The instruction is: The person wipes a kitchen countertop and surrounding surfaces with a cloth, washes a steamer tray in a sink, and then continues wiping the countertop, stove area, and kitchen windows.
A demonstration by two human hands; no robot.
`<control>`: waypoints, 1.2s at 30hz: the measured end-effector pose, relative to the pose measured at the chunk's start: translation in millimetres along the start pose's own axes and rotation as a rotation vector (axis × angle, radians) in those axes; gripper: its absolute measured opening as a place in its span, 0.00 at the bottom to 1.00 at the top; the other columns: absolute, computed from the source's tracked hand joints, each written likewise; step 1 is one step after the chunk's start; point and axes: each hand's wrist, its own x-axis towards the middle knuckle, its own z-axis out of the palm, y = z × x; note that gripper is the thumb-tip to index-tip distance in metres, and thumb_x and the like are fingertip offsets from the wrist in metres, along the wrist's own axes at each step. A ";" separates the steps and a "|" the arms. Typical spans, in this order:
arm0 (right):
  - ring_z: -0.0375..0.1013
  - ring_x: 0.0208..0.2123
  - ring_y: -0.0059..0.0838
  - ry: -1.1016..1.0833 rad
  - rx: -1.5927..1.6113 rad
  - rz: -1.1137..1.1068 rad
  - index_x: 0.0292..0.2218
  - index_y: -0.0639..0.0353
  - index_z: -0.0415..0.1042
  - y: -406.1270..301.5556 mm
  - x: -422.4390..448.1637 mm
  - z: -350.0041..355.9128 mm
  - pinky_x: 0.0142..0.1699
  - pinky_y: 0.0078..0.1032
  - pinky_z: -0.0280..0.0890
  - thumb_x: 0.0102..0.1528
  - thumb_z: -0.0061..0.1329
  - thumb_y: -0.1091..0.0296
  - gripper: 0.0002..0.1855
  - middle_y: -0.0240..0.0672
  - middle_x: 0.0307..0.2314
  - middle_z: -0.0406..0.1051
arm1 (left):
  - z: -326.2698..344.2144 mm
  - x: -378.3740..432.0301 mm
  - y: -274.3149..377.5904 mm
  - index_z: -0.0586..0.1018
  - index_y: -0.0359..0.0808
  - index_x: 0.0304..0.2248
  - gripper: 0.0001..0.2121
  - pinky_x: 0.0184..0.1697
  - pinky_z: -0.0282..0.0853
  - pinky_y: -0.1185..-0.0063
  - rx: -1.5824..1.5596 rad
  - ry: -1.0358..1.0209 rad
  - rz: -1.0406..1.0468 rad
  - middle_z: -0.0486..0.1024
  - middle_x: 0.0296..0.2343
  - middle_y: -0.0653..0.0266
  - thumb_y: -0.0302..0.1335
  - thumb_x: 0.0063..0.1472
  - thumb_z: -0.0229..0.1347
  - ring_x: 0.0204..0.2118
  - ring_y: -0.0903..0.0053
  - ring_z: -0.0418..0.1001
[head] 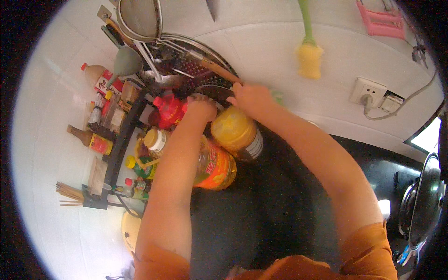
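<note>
My left hand (203,107) reaches in behind the bottles at the back corner of the counter, its fingers partly hidden and blurred. To its right, my right hand (252,99) is at the lower end of a wooden handle (220,70); blur hides whether it grips it. A metal rim (213,90), perhaps of a pan or bowl, lies between the two hands. Just below them stands a jar with a yellow top (232,127). A large cooking oil bottle (218,166) with an orange label is partly behind my left forearm, and a red bottle (168,109) is left of that hand.
A black rack (122,147) on the left holds sauce bottles and chopsticks (70,192). Strainers (140,19) and a ladle (164,79) crowd the back corner. A yellow brush (309,59) hangs on the wall near a socket (367,92). A wok-like pan (425,203) is far right.
</note>
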 end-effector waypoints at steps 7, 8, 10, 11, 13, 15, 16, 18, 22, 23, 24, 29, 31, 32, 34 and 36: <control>0.71 0.27 0.46 -0.234 -0.048 0.078 0.33 0.63 0.65 10.3 -24.7 -23.6 0.31 0.41 0.66 0.46 0.42 0.72 0.09 0.48 0.25 0.70 | -6.3 -1.8 2.5 0.70 0.41 0.47 0.21 0.50 0.50 0.63 0.017 -0.026 -0.063 0.65 0.47 0.62 0.37 0.53 0.43 0.52 0.68 0.59; 0.71 0.27 0.46 -0.234 -0.055 0.083 0.33 0.63 0.65 12.5 -25.4 -21.6 0.31 0.41 0.66 0.46 0.42 0.72 0.09 0.48 0.25 0.70 | -15.1 -3.3 4.5 0.69 0.41 0.47 0.21 0.51 0.49 0.62 -0.014 -0.099 -0.031 0.65 0.47 0.62 0.38 0.53 0.44 0.52 0.67 0.59; 0.69 0.32 0.48 -0.095 0.001 0.130 0.34 0.63 0.64 10.3 -23.7 -18.8 0.36 0.39 0.64 0.47 0.44 0.72 0.10 0.47 0.26 0.69 | -21.1 -4.0 5.2 0.69 0.42 0.47 0.21 0.51 0.48 0.62 -0.037 -0.165 0.005 0.65 0.48 0.62 0.38 0.53 0.44 0.52 0.66 0.58; 0.69 0.32 0.48 -0.091 -0.004 0.136 0.34 0.63 0.64 7.1 -19.1 -15.1 0.36 0.39 0.64 0.47 0.44 0.72 0.10 0.47 0.26 0.69 | -16.7 -5.1 4.5 0.69 0.42 0.47 0.21 0.51 0.48 0.62 -0.056 -0.104 -0.013 0.64 0.48 0.62 0.38 0.53 0.44 0.52 0.66 0.58; 0.68 0.34 0.50 -0.017 0.224 0.257 0.36 0.64 0.62 -10.4 -3.2 -13.7 0.38 0.39 0.63 0.48 0.44 0.70 0.12 0.49 0.29 0.68 | -5.6 -8.2 -0.1 0.70 0.43 0.47 0.21 0.52 0.47 0.62 -0.066 -0.044 -0.041 0.64 0.48 0.61 0.39 0.53 0.44 0.53 0.66 0.58; 0.67 0.35 0.50 0.091 0.295 0.228 0.36 0.63 0.62 -6.9 1.8 2.9 0.39 0.40 0.62 0.49 0.43 0.69 0.12 0.50 0.31 0.67 | -0.2 -9.7 -3.6 0.71 0.42 0.46 0.21 0.52 0.46 0.61 -0.035 0.028 -0.023 0.63 0.49 0.62 0.38 0.53 0.44 0.53 0.66 0.56; 0.66 0.36 0.51 0.186 0.361 0.198 0.37 0.63 0.61 -7.9 3.2 8.4 0.40 0.40 0.61 0.50 0.43 0.68 0.13 0.51 0.32 0.66 | -2.4 -11.9 -4.0 0.71 0.42 0.46 0.20 0.52 0.46 0.60 -0.028 0.051 -0.018 0.63 0.49 0.62 0.38 0.53 0.44 0.54 0.66 0.56; 0.65 0.37 0.52 0.209 0.421 0.197 0.38 0.63 0.60 -5.4 -6.7 14.7 0.40 0.40 0.61 0.51 0.43 0.67 0.13 0.51 0.34 0.65 | -13.8 -11.9 -4.9 0.72 0.40 0.45 0.20 0.51 0.49 0.58 -0.004 -0.079 0.013 0.63 0.49 0.61 0.37 0.54 0.44 0.52 0.65 0.60; 0.64 0.37 0.53 0.278 0.433 0.257 0.40 0.62 0.60 11.4 -21.3 11.0 0.40 0.39 0.60 0.52 0.42 0.66 0.14 0.51 0.33 0.66 | -62.1 -26.2 14.4 0.72 0.40 0.42 0.18 0.38 0.67 0.65 -0.087 -0.057 -0.060 0.72 0.37 0.61 0.35 0.52 0.46 0.37 0.64 0.72; 0.64 0.37 0.53 0.274 0.426 0.266 0.40 0.62 0.60 13.7 -24.6 9.6 0.40 0.39 0.60 0.52 0.42 0.66 0.14 0.51 0.33 0.66 | -61.6 -29.0 19.3 0.72 0.40 0.42 0.18 0.38 0.67 0.65 -0.091 -0.058 -0.048 0.72 0.37 0.61 0.35 0.52 0.46 0.37 0.64 0.72; 0.64 0.38 0.53 0.242 0.447 0.312 0.42 0.65 0.60 14.6 -25.2 4.4 0.42 0.39 0.60 0.52 0.41 0.65 0.17 0.53 0.35 0.65 | -62.0 -32.0 23.3 0.72 0.39 0.40 0.16 0.37 0.67 0.66 -0.179 0.159 -0.058 0.72 0.36 0.60 0.34 0.52 0.46 0.37 0.64 0.72; 0.65 0.40 0.52 0.264 0.510 0.350 0.44 0.68 0.61 28.1 -54.3 -23.0 0.46 0.38 0.60 0.52 0.42 0.61 0.22 0.53 0.38 0.65 | -63.1 -39.2 40.2 0.69 0.35 0.41 0.17 0.40 0.65 0.61 -0.142 0.332 0.041 0.66 0.43 0.55 0.32 0.52 0.46 0.47 0.61 0.63; 0.67 0.37 0.44 0.346 0.555 0.370 0.43 0.66 0.63 13.2 -76.5 -41.1 0.45 0.32 0.61 0.52 0.42 0.61 0.20 0.49 0.35 0.67 | -31.4 -30.1 26.0 0.68 0.36 0.44 0.19 0.42 0.63 0.59 -0.068 0.382 -0.023 0.64 0.45 0.54 0.33 0.52 0.47 0.49 0.60 0.61; 0.67 0.37 0.44 0.348 0.546 0.373 0.43 0.66 0.63 6.4 -87.9 -58.8 0.45 0.32 0.61 0.52 0.42 0.61 0.20 0.49 0.35 0.67 | -21.3 -25.8 22.1 0.66 0.36 0.47 0.21 0.43 0.61 0.57 -0.006 0.436 -0.058 0.62 0.47 0.54 0.33 0.52 0.47 0.51 0.59 0.59; 0.67 0.35 0.32 0.326 0.783 0.601 0.41 0.64 0.65 0.2 -118.9 -94.4 0.43 0.24 0.61 0.53 0.43 0.63 0.17 0.41 0.32 0.68 | -22.0 -26.4 21.1 0.65 0.37 0.48 0.23 0.45 0.60 0.57 -0.065 0.412 -0.054 0.59 0.49 0.53 0.34 0.52 0.47 0.52 0.58 0.58; 0.66 0.34 0.26 0.372 0.865 0.720 0.41 0.62 0.66 9.7 -160.4 -111.3 0.42 0.22 0.60 0.53 0.43 0.63 0.16 0.37 0.31 0.68 | -27.5 -27.1 18.9 0.63 0.38 0.50 0.24 0.46 0.58 0.56 -0.110 0.400 -0.044 0.56 0.51 0.53 0.34 0.52 0.47 0.52 0.57 0.56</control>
